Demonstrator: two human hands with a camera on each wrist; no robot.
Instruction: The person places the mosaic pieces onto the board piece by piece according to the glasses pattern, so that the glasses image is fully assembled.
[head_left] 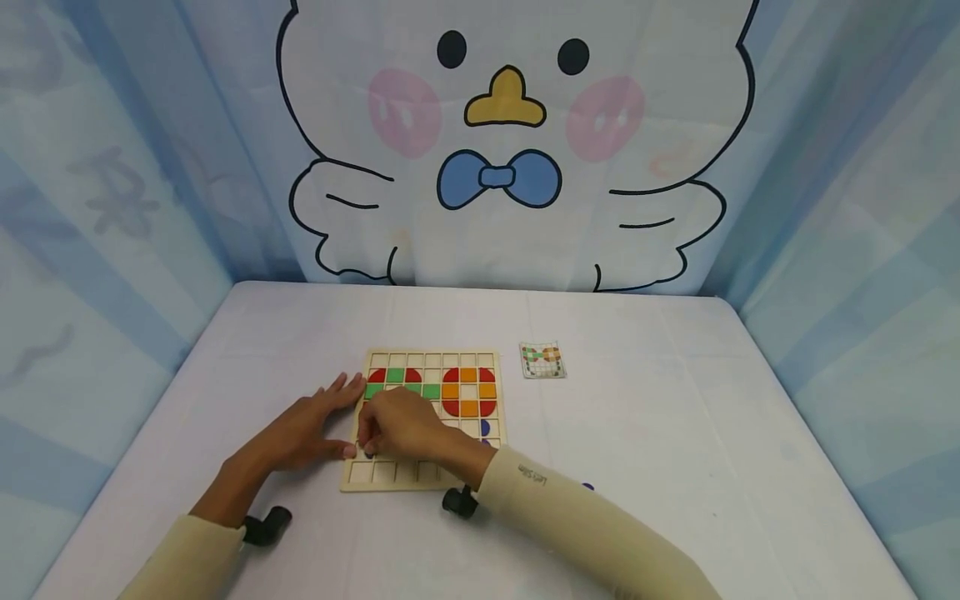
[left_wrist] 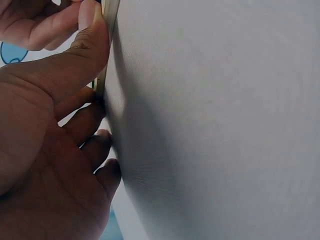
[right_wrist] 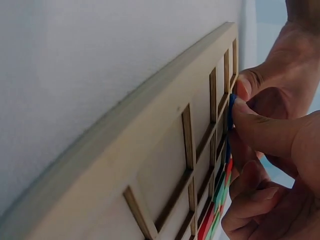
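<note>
A square wooden grid board (head_left: 397, 488) lies on the table, its upper cells holding red, green and orange pieces. My right hand (head_left: 405, 423) reaches over the board's lower left cells, thumb and fingers pinching a small blue piece (right_wrist: 231, 112) right at the grid. The hand hides several middle cells. My left hand (head_left: 306, 429) is spread along the board's left edge, with its thumb (left_wrist: 90, 47) near the lower left side and its fingertips by the upper left. Near the right edge sits a blue rounded piece (head_left: 485, 427), with another partly hidden below it.
A small printed card (head_left: 542, 360) with a coloured grid pattern lies right of the board. Another blue piece (head_left: 588, 486) peeks out beside my right sleeve (head_left: 577, 517). A cartoon-printed curtain (head_left: 495, 250) stands behind the table, with blue curtains at both sides.
</note>
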